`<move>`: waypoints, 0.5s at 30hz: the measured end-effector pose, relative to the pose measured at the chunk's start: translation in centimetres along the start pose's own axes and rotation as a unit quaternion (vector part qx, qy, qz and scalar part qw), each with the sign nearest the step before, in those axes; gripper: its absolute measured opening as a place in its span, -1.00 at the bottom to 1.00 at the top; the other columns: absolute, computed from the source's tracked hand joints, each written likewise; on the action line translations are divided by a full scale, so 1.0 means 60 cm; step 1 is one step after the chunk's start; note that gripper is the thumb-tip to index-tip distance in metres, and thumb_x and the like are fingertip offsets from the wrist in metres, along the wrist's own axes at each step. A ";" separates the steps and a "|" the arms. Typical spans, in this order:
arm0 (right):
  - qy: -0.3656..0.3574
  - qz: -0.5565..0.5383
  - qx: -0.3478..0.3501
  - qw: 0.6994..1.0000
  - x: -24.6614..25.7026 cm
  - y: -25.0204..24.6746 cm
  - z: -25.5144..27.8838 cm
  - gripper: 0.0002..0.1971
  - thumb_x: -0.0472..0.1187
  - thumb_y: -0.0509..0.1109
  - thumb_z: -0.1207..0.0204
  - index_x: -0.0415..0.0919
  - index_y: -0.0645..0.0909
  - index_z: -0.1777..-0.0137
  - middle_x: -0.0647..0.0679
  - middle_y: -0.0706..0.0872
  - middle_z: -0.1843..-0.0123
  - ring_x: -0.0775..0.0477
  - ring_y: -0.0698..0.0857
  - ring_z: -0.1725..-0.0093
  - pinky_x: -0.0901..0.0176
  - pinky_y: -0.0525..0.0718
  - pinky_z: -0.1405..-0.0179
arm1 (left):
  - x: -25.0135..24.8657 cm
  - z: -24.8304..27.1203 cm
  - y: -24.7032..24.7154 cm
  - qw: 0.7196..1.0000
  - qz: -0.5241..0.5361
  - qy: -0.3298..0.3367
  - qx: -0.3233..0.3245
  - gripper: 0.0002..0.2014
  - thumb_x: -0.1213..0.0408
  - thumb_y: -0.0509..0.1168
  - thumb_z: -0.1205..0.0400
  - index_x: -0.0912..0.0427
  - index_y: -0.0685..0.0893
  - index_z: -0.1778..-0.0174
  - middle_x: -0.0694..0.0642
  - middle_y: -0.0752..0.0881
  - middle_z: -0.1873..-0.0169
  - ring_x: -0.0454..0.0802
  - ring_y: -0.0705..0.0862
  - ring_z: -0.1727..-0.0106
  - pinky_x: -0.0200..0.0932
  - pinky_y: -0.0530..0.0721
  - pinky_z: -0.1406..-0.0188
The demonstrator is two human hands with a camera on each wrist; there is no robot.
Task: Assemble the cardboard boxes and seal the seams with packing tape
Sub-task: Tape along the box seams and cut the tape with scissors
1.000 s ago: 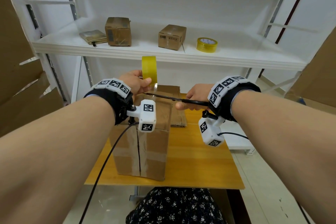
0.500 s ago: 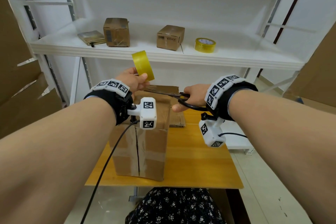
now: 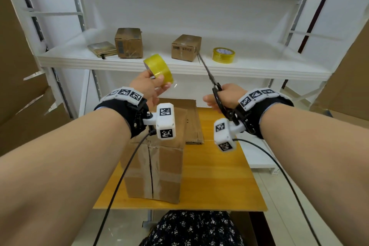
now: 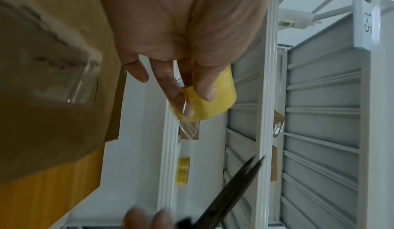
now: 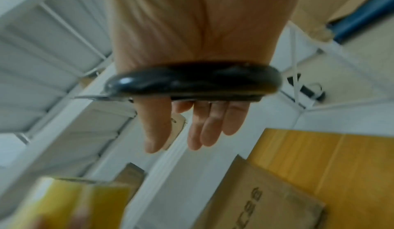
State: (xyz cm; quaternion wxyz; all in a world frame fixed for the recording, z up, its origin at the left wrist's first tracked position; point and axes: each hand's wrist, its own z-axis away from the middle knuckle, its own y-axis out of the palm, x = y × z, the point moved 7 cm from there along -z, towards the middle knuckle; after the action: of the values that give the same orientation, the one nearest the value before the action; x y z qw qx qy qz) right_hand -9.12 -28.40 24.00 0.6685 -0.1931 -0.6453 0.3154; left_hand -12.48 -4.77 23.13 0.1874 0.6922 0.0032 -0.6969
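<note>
My left hand (image 3: pixel 157 86) pinches a yellow roll of packing tape (image 3: pixel 158 70) between thumb and fingers, held in the air above the upright cardboard box (image 3: pixel 157 166). In the left wrist view the fingers (image 4: pixel 181 97) lie on the tape roll (image 4: pixel 215 101), and a strip of clear tape shows on the box (image 4: pixel 53 67). To the right of the box my right hand (image 3: pixel 214 102) holds black scissors (image 3: pixel 211 78); their blades point up at the shelf. Their handle loop (image 5: pixel 192 82) crosses my right palm, and the blades (image 4: pixel 236 187) look nearly closed.
The box stands on a small wooden table (image 3: pixel 219 175), with flat cardboard (image 3: pixel 192 118) behind it. A white shelf (image 3: pixel 179 68) beyond carries two small boxes, a flattened one and a second tape roll (image 3: pixel 223 55). Large cardboard sheets lean at both sides. Camera cables hang from both wrists.
My left hand has raised and tilted the tape roll away from the box. My right hand has swung the scissors from lying across the box top to pointing up, and the hands have moved apart.
</note>
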 end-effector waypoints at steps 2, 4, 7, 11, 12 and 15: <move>-0.016 -0.145 0.020 0.989 0.025 0.014 0.010 -0.69 -0.07 0.58 -0.47 -0.29 0.72 -0.07 -0.19 0.83 -0.03 -0.03 0.77 0.12 0.19 0.72 0.20 | 0.008 0.006 0.031 1.000 0.003 -0.006 0.024 -0.75 0.38 0.21 -0.73 0.00 0.56 -0.28 0.01 0.80 0.19 -0.17 0.79 0.31 -0.14 0.32 0.38; -0.037 -0.211 0.035 0.976 0.048 0.032 0.012 -0.69 -0.04 0.58 -0.46 -0.26 0.70 -0.03 -0.22 0.82 -0.08 -0.03 0.77 0.03 0.16 0.73 0.09 | 0.012 0.013 0.062 0.998 0.013 -0.009 0.054 -0.69 0.40 0.21 -0.72 0.02 0.54 -0.35 0.01 0.81 0.16 -0.15 0.80 0.25 -0.11 0.40 0.32; -0.053 -0.236 -0.005 0.970 0.055 0.028 0.010 -0.56 -0.03 0.66 -0.36 -0.27 0.67 -0.11 -0.15 0.85 0.03 -0.04 0.84 0.04 0.08 0.79 0.06 | 0.018 0.025 0.099 0.995 0.032 -0.020 0.093 -0.68 0.44 0.19 -0.72 0.06 0.54 -0.36 0.04 0.78 0.06 -0.03 0.76 0.07 0.12 0.68 0.05; -0.045 -0.242 -0.079 0.966 0.030 -0.010 0.016 -0.70 -0.27 0.68 -0.25 -0.24 0.64 0.11 -0.24 0.85 0.18 -0.16 0.86 0.11 -0.09 0.83 0.07 | 0.023 0.045 0.127 0.989 0.044 -0.038 0.134 -0.66 0.47 0.13 -0.74 0.03 0.52 -0.36 0.14 0.74 -0.15 0.02 0.74 -0.04 -0.06 0.72 0.48; -0.038 -0.236 -0.088 0.967 0.023 -0.018 0.018 -0.71 -0.29 0.68 -0.20 -0.25 0.65 0.15 -0.28 0.84 0.19 -0.23 0.85 0.10 -0.19 0.82 0.03 | 0.025 0.048 0.133 0.988 0.042 -0.043 0.146 -0.66 0.47 0.12 -0.75 0.02 0.52 -0.37 0.16 0.74 -0.18 0.03 0.76 -0.07 -0.09 0.70 0.50; -0.027 -0.223 -0.092 0.970 0.013 -0.035 0.023 -0.74 -0.34 0.66 -0.17 -0.30 0.67 0.20 -0.31 0.82 0.25 -0.27 0.83 0.19 -0.30 0.80 0.00 | 0.035 0.059 0.150 0.982 0.027 -0.063 0.174 -0.69 0.41 0.09 -0.78 0.06 0.50 -0.40 0.17 0.74 -0.21 0.01 0.78 -0.03 -0.16 0.70 0.51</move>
State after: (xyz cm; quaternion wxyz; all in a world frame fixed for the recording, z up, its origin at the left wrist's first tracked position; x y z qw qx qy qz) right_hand -10.14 -29.60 26.10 0.6836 -0.0962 -0.7162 0.1025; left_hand -13.42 -14.62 23.57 0.0821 0.6686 -0.1487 -0.7240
